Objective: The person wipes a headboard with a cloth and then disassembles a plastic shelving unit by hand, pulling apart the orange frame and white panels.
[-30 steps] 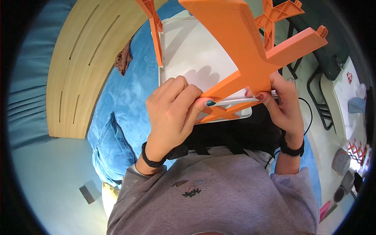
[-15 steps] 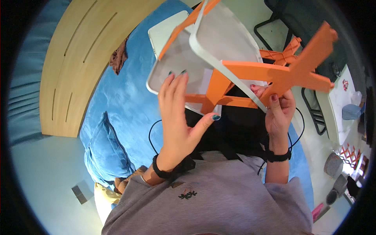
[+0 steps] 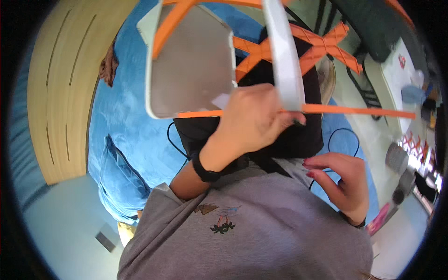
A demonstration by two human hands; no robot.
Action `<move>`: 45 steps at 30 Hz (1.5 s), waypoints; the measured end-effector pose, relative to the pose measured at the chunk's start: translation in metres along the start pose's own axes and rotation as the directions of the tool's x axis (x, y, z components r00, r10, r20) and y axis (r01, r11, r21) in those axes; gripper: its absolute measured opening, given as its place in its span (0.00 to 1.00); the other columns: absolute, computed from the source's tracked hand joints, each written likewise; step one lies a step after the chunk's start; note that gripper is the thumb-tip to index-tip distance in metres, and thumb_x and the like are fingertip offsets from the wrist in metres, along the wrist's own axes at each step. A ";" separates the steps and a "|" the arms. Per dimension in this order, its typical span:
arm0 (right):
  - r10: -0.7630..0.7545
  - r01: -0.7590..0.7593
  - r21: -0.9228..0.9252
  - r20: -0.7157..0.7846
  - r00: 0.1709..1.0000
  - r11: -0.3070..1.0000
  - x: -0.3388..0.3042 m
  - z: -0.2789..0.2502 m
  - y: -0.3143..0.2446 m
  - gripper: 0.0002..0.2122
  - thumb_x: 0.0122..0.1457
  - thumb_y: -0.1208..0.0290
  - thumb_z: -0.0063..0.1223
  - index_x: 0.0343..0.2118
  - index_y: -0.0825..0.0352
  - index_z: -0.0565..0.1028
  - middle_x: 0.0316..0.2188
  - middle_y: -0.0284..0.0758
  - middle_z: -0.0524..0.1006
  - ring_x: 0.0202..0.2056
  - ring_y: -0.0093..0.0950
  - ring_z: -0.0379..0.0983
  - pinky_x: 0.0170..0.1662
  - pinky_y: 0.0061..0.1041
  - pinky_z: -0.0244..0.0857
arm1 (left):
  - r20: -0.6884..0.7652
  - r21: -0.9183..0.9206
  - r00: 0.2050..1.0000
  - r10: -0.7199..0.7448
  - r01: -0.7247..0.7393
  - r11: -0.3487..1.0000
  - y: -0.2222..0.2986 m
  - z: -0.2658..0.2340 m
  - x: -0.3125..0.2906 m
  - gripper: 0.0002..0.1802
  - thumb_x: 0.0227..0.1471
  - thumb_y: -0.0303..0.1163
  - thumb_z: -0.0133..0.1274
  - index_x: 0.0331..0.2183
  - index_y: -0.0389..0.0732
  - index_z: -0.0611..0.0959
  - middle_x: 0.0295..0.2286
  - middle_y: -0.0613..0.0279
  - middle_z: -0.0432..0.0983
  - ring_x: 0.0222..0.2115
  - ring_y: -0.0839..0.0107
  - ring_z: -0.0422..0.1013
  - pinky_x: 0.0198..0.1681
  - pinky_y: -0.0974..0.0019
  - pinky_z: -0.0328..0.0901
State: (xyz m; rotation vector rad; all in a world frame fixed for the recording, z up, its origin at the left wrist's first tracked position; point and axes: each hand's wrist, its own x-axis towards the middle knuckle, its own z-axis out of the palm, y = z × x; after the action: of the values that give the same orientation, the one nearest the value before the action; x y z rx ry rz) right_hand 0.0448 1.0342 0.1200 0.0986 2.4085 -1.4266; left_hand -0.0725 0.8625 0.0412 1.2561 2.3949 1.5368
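A folding plastic piece of grey panels with white rims and orange crossed slats (image 3: 326, 44) hangs raised over my lap. Its grey panel (image 3: 191, 70) faces me, while a white bar (image 3: 284, 56) stands to the right, smeared by motion. My left hand (image 3: 254, 121) is closed around the near edge, where a flat orange strip (image 3: 359, 110) runs out to the right; its fingertips are mostly hidden. Apart from the piece, my right hand (image 3: 343, 186) is at the lower right beside my grey shirt, empty, with thumb and fingers parted and slightly bent.
Under me lies a blue bed cover (image 3: 126, 107), with a blue pillow (image 3: 123, 172) at the left and a wooden headboard (image 3: 60, 88) beyond. A black cable (image 3: 347, 130) loops by my right hand. A white table (image 3: 396, 79) stands at the far right.
My right hand has let go of the orange slats and drawn back toward me. My left hand has moved right and closed on the piece, which has turned and shifted.
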 end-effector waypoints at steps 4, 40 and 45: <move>-0.655 0.342 -0.613 -0.405 0.637 0.712 0.030 0.007 -0.012 0.16 0.38 0.70 0.63 0.31 0.70 0.74 0.24 0.39 0.75 0.28 0.39 0.73 0.32 0.29 0.67 | -0.029 -0.125 0.989 -0.147 0.142 0.982 -0.003 -0.010 -0.004 0.04 0.42 0.26 0.49 0.21 0.41 0.79 0.17 0.60 0.74 0.18 0.59 0.71 0.24 0.63 0.65; -0.692 0.686 -0.114 -0.032 0.721 0.719 0.052 0.057 0.001 0.06 0.47 0.72 0.48 0.27 0.67 0.68 0.12 0.32 0.67 0.14 0.28 0.69 0.16 0.25 0.63 | 0.183 0.138 0.983 -0.004 -0.021 0.990 0.040 -0.070 -0.065 0.34 0.29 0.64 0.58 0.22 0.39 0.80 0.22 0.63 0.76 0.17 0.65 0.72 0.18 0.68 0.66; -0.635 0.638 -0.166 0.078 0.768 0.751 0.052 0.048 -0.009 0.09 0.42 0.71 0.55 0.26 0.68 0.71 0.17 0.34 0.70 0.18 0.31 0.69 0.20 0.26 0.62 | 0.202 0.168 0.951 -0.234 0.202 0.965 0.057 -0.082 -0.068 0.28 0.34 0.56 0.59 0.26 0.39 0.80 0.24 0.61 0.76 0.21 0.62 0.73 0.24 0.66 0.67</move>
State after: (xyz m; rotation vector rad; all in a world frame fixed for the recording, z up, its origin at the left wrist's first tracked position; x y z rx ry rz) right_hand 0.0064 0.9825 0.0897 -0.8672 2.6722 -1.4146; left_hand -0.0265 0.7679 0.1020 1.0726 2.4382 1.1186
